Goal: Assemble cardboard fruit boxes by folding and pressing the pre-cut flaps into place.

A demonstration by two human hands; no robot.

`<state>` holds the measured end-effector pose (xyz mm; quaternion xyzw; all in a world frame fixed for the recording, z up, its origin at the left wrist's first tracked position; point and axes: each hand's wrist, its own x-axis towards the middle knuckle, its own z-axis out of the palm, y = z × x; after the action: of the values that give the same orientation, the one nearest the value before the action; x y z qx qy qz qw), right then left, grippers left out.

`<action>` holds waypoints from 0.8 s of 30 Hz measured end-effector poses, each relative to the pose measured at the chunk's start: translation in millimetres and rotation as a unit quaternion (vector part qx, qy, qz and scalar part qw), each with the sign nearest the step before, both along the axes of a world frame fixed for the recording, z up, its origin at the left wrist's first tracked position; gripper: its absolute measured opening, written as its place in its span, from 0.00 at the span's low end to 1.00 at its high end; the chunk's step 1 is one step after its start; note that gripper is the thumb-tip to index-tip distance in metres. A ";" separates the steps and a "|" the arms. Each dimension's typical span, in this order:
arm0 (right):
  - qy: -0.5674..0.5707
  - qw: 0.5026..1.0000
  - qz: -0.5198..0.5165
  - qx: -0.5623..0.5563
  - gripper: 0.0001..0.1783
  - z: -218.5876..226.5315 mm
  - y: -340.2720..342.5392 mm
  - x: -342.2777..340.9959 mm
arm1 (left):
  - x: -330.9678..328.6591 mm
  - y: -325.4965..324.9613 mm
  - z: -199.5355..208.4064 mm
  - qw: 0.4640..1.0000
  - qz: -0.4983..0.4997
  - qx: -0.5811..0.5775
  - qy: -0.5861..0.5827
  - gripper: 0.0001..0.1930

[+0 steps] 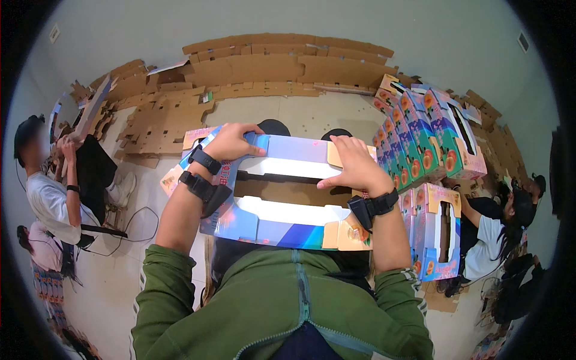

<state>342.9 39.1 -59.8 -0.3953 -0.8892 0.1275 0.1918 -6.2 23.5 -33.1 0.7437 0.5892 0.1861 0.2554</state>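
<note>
Keep your left hand [231, 143] gripping the printed carton [282, 192] while your right hand [354, 165], fingers flat, presses the flap squarely.

A blue and white printed carton [282, 198] with pale orange flaps is seen at the centre of the frame. Green sleeves [180, 282] and black wrist straps [204, 161] are shown (lower centre). Blue, green and pink boxes [426, 144] with orange fruit prints are stacked at the right. Plain brown cardboard sheets [270, 66] are spread along the top.
</note>
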 end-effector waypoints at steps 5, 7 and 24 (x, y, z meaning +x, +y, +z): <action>-0.048 0.999 -0.006 0.005 0.57 0.3 -0.1 -2.6 | 0.9 3.5 -7.5 1.000 0.022 0.004 -0.013 0.25; -0.039 0.999 0.001 0.009 0.56 -1.2 -0.5 -3.4 | 0.6 4.4 -9.8 0.999 0.034 0.003 -0.009 0.24; -0.027 0.998 0.048 0.012 0.55 29.0 -76.4 -5.8 | 31.0 -11.8 19.1 0.960 -0.186 0.151 0.145 0.52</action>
<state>337.1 -37.3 -30.7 -0.3527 -0.9136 0.1150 0.1664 24.8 11.7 -14.1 0.8890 0.4364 0.1126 0.0815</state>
